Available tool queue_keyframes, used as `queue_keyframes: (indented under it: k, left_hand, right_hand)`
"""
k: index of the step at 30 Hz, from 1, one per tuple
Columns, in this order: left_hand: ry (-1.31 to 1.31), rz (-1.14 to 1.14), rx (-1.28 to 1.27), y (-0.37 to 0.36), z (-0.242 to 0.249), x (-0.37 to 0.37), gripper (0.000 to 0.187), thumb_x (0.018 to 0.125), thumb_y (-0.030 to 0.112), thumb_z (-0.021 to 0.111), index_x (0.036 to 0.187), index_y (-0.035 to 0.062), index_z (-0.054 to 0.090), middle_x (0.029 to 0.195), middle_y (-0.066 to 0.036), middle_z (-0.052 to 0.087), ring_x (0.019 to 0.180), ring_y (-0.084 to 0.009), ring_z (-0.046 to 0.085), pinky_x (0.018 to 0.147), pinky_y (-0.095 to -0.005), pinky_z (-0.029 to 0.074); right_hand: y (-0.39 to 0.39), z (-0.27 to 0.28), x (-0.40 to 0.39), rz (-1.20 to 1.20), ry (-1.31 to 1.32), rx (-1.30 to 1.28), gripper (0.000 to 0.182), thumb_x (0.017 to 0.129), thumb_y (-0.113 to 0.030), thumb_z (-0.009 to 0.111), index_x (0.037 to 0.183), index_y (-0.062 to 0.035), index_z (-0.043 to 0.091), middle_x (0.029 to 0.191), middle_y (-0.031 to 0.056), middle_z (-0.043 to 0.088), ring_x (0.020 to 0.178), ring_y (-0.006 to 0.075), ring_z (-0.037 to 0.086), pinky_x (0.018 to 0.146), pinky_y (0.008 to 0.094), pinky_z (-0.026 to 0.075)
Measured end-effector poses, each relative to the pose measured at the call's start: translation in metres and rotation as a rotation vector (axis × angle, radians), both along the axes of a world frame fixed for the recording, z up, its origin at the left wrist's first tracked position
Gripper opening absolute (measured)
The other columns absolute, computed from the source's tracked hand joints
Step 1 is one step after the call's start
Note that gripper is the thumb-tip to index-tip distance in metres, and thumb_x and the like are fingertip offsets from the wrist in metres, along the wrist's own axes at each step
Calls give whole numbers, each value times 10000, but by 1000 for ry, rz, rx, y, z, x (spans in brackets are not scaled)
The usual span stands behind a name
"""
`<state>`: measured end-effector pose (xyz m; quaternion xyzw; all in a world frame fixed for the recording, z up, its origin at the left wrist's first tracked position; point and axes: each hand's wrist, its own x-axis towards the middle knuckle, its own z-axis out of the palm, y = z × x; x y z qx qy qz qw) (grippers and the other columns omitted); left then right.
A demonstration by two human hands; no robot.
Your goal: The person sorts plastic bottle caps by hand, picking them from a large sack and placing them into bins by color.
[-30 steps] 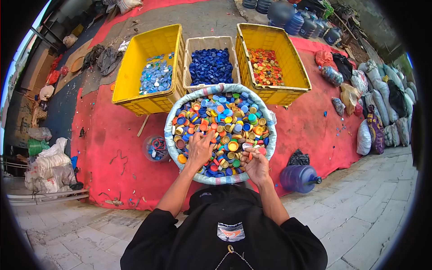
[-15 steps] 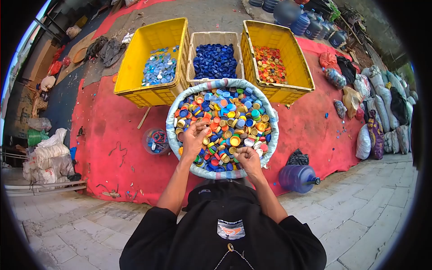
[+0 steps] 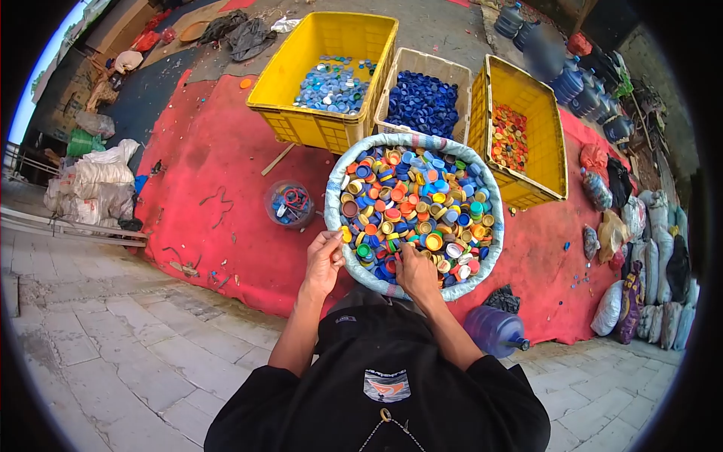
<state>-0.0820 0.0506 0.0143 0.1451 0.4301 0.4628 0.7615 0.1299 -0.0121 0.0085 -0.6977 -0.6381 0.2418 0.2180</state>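
Observation:
A round basket [image 3: 493, 260] with a pale blue cloth rim stands before me, heaped with plastic bottle caps [image 3: 410, 207] of many colours. My left hand [image 3: 324, 264] is at the basket's left front rim, fingers pinched together. A yellow cap [image 3: 346, 234] lies close by its fingertips; whether anything is between them is too small to make out. Over the front part of the heap, my right hand [image 3: 416, 273] points its bent fingers down among the caps. Its fingertips are closed and partly hidden, so what they grip does not show.
Behind the basket stand a yellow crate [image 3: 324, 124] with light blue caps, a whitish crate [image 3: 388, 90] with dark blue caps, and another yellow crate [image 3: 553, 177] with red and orange caps. A clear tub [image 3: 290, 203] sits left; a water jug [image 3: 493, 331] lies right.
The view has turned, shifting basket and crates rightward in the picture. My left hand has moved from above the caps to the left front rim. My right hand has moved left across the caps.

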Motion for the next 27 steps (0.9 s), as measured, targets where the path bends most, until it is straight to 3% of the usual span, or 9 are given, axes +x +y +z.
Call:
queue_keyframes:
  k: [4,8,10,12,14,15,19,22,27]
  left_hand:
    - [349,-38,116,-3,1,5,213,834,156,736,947,88,570,766,36,558,572,3,430,473,-158,301]
    - [694,-91,394,6,-15,14,233,815,126,747,986,49,609,802,39,600,636,-34,507,538,-193,392]
    - [923,-212,518,14,-8,19,283,787,91,745,1035,20,628,864,-37,646,677,-79,556,610,-244,448]
    - [1143,-295,759,23,-12,26,301,770,68,740,1046,15,633,927,-84,668,719,-110,604,642,-278,479]
    - [1217,-334,969,31,-16,32,311,768,31,691,1072,16,624,997,-139,659,844,-256,656,718,-372,520]
    - [1243,-382,1009,33,-10,37,309,776,33,676,1078,16,616,992,-144,650,857,-298,649,722,-398,521]
    - [1347,-547,1095,42,-16,49,329,801,48,633,1123,10,583,1023,-169,631,893,-383,633,745,-460,525]
    - [1430,-649,1086,44,-15,56,319,807,50,619,1120,4,571,1023,-196,624,873,-402,634,731,-472,529]
    - [1474,-689,1047,43,-9,61,256,813,37,603,1065,-3,586,1011,-207,624,858,-405,637,712,-479,526]
  right_hand:
    - [4,1,-1,31,-36,-42,224,812,-60,555,1031,-22,528,903,246,637,726,442,634,629,536,506]
    - [5,-1,4,-39,43,33,322,788,-28,554,1108,0,533,904,261,638,763,441,636,668,525,510]
    - [5,2,10,-98,78,60,383,767,-12,565,1149,17,541,907,256,650,776,433,641,684,502,510]
    - [3,3,18,-172,134,108,399,763,-2,536,1161,26,542,841,199,652,694,309,651,638,410,522]
    - [2,12,28,-263,265,47,400,764,-1,521,1162,30,544,804,154,648,648,228,635,612,356,521]
    - [-1,14,33,-316,467,1,378,753,-9,503,1124,27,563,769,86,613,590,130,551,560,284,476]
    - [-17,15,55,-440,1600,-122,338,710,-67,492,1034,4,560,784,83,561,623,138,493,578,312,432]
    - [-32,11,61,-372,1937,-71,299,712,-124,511,986,-15,561,795,79,553,686,171,517,658,344,451]
    - [-48,4,56,-456,2057,-81,202,783,-249,608,893,-88,551,833,55,548,752,194,549,678,352,439]
